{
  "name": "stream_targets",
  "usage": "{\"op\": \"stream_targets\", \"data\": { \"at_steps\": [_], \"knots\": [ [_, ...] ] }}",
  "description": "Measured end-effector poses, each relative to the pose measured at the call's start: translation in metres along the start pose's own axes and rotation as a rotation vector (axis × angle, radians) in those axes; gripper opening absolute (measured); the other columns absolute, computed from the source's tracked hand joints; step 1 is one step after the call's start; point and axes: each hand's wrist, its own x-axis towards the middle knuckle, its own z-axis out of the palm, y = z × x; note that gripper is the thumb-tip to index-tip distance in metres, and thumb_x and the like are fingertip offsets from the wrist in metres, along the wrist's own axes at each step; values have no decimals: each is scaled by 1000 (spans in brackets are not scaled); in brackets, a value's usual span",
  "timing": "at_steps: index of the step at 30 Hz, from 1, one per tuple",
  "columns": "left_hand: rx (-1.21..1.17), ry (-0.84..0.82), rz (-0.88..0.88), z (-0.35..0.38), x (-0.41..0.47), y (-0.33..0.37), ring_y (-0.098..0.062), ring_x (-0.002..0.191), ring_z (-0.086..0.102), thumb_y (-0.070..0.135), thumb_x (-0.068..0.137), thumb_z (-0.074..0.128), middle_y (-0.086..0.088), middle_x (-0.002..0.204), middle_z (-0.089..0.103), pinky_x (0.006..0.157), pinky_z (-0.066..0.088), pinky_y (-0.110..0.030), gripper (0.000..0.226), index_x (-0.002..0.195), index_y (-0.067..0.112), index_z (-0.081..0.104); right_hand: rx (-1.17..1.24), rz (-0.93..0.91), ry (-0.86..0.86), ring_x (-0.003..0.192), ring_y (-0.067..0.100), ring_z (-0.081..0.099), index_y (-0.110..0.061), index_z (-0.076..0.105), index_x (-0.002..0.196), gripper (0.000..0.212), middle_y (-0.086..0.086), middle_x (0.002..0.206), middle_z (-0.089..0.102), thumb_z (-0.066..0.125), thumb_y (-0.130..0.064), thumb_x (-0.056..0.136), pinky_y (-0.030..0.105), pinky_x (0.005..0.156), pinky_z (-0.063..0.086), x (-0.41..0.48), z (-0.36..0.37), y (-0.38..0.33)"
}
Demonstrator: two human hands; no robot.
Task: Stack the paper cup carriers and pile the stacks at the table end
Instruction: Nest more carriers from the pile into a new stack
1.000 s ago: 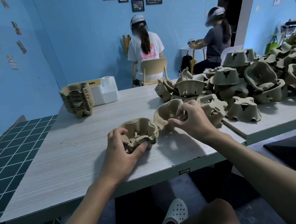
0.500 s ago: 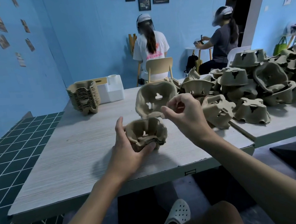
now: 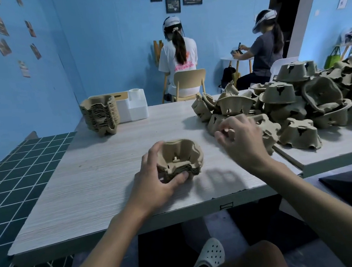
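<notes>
Head view. Centre of the frame: short stack of paper cup carriers, cups facing up, resting on the pale wood-grain counter near its front edge. Held there by the left hand, thumb pressed against the near side, fingers curled over the far-left rim.

Right of centre: right hand over the near edge of the loose heap of carriers, its fingers curled and motion-blurred. Cannot tell whether grasping a carrier or only close to one. Heap filling the right of the frame, most pieces upside down or tilted, part of it lying on a second counter butted against the first.

Upper left, at the counter's far end: tall stack of carriers, touching or just beside a white box.

Top of the frame, against the blue wall: seated person in a white shirt, another in a dark shirt, both facing away.

Bottom centre: white perforated shoe.
</notes>
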Motion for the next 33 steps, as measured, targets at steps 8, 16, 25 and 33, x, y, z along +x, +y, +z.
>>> {"op": "stream_targets", "data": {
  "at_steps": [8, 16, 25, 33],
  "knots": [
    [84, -15, 48, -1, -1, 4, 14, 102, 49, 48, 75, 81, 13, 122, 49, 78, 37, 1, 46, 111, 39, 54, -317, 170, -49, 140, 37, 23, -28, 54, 127, 62, 9, 154, 25, 78, -48, 74, 54, 109, 20, 7, -12, 65],
    [107, 5, 8, 0, -2, 3, 11, 102, 49, 79, 60, 59, 23, 119, 47, 90, 42, -26, 59, 109, 48, 49, -200, 194, 131, 124, 42, 40, -19, 60, 119, 58, 19, 145, 36, 83, -39, 70, 51, 102, 27, 8, -22, 72],
    [102, 7, 27, -2, -2, 5, 20, 99, 46, 42, 76, 82, 16, 118, 49, 75, 30, 6, 46, 113, 34, 55, 379, -15, 178, 119, 21, 55, -20, 59, 120, 52, 6, 136, 50, 68, -48, 78, 36, 93, 51, -6, -39, 22],
    [102, 14, 20, -1, -3, 5, 19, 98, 47, 40, 77, 82, 13, 117, 50, 75, 32, 5, 44, 111, 35, 55, 682, 432, -265, 90, 37, 69, -15, 61, 102, 30, 15, 93, 68, 45, -40, 99, 54, 83, 56, -14, -7, 17]
  ]
}}
